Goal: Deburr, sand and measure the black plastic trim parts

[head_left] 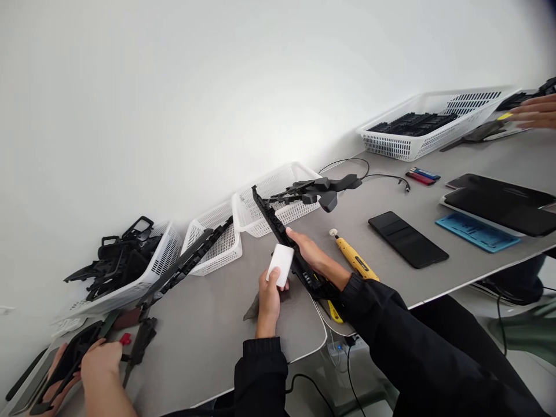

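My left hand [269, 298] is closed on a small white rectangular block [280, 264], thumb on its near face. My right hand [308, 253] grips a long black plastic part [270, 218] that slants from upper left to lower right. The white block is up against or just beside the left edge of this part; whether they touch is unclear. Below, a dark grey piece [251, 308] lies on the table behind my left wrist. To the right of my right hand lies a yellow rotary tool [354, 258] with a round white tip.
White baskets [217, 263] stand along the wall, several with black parts. A black panel [408, 238], a blue tray [478, 231] and a cable lie right. Other people's hands work at far left [102, 362] and far right [536, 112].
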`<state>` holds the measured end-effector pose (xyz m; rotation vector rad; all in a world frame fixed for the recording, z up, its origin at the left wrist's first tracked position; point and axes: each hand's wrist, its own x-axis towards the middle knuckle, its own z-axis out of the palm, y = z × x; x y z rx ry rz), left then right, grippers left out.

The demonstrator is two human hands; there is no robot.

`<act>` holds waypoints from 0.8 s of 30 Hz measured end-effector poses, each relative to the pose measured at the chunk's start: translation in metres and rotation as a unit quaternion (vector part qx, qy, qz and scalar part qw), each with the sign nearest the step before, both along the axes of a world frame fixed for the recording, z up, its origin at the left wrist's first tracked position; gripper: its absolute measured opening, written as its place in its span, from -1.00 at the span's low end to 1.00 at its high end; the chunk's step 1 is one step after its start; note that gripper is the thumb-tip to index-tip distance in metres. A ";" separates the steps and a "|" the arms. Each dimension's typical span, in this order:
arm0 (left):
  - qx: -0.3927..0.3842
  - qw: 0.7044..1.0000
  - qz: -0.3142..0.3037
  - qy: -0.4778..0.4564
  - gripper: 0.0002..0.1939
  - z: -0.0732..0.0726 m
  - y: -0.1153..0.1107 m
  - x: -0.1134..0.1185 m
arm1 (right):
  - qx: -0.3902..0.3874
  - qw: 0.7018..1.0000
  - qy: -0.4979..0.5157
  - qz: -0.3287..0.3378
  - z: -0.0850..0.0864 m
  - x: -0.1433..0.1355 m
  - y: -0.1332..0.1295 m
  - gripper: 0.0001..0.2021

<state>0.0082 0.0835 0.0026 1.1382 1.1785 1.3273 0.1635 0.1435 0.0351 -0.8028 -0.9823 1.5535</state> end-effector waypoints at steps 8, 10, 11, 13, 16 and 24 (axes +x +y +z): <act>-0.014 1.000 -0.017 -0.006 -0.61 0.007 -0.002 0.000 | -0.002 1.000 0.004 -0.009 0.001 -0.001 0.000 -0.42; -0.021 0.999 -0.038 -0.002 -0.65 0.006 -0.004 -0.002 | -0.011 0.999 0.008 -0.039 0.000 0.000 0.002 -0.41; -0.022 0.999 -0.044 0.001 -0.66 0.005 -0.004 -0.002 | -0.016 0.999 0.011 -0.051 0.000 0.000 0.003 -0.41; -0.019 0.999 -0.044 0.010 -0.65 0.002 -0.004 -0.003 | -0.019 0.998 0.013 -0.056 -0.001 0.001 0.004 -0.40; -0.009 0.999 -0.027 0.026 -0.61 -0.003 -0.001 -0.003 | -0.018 0.999 0.013 -0.031 -0.001 0.001 0.003 -0.40; -0.010 0.997 -0.063 0.038 -0.63 -0.003 -0.003 -0.007 | -0.024 0.999 0.013 -0.033 0.000 0.000 0.001 -0.43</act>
